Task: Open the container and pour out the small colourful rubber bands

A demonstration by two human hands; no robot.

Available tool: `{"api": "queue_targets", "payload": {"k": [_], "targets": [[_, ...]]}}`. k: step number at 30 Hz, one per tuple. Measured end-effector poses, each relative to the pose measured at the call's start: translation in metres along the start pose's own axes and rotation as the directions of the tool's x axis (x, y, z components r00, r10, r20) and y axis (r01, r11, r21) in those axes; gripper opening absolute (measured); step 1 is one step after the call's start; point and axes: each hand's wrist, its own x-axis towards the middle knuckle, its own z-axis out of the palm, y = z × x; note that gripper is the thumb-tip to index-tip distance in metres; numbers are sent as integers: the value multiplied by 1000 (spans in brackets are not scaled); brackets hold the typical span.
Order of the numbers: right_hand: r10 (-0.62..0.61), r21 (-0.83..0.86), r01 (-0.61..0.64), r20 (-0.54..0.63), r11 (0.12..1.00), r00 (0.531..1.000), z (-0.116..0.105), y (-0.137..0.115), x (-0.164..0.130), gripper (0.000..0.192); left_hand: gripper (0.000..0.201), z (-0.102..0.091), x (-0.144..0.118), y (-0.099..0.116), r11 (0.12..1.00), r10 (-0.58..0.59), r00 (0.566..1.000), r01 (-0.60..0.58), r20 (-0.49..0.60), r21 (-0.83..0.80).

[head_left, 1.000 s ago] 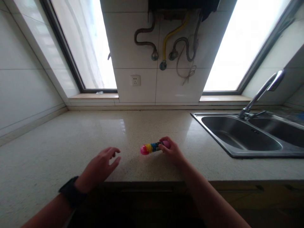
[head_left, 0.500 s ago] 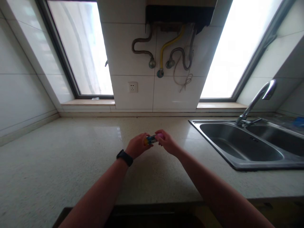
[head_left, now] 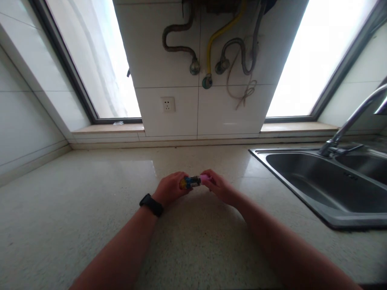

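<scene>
One small multicoloured tube-shaped toy (head_left: 192, 182) is held level just above the speckled worktop (head_left: 75, 201). Its yellow end is gripped by the left hand (head_left: 169, 188), which wears one black wristband (head_left: 151, 205); its pink end is pinched by the right hand (head_left: 219, 187). Both hands are closed narrowly on it. A steady hold at both ends would seem best. One steel sink (head_left: 317, 185) with one tap (head_left: 350, 125) is seen beyond the right hand.

pink, blue and yellow toy (head_left: 193, 181), speckled beige counter (head_left: 75, 201).
</scene>
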Motion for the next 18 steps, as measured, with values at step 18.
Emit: {"api": "queue_targets", "payload": {"k": [18], "targets": [[-45,-390,-40,-206,920,978,-32,18,-7,29,38,-4,-8,-2,980,61,998,-66,-31,-190]]}}
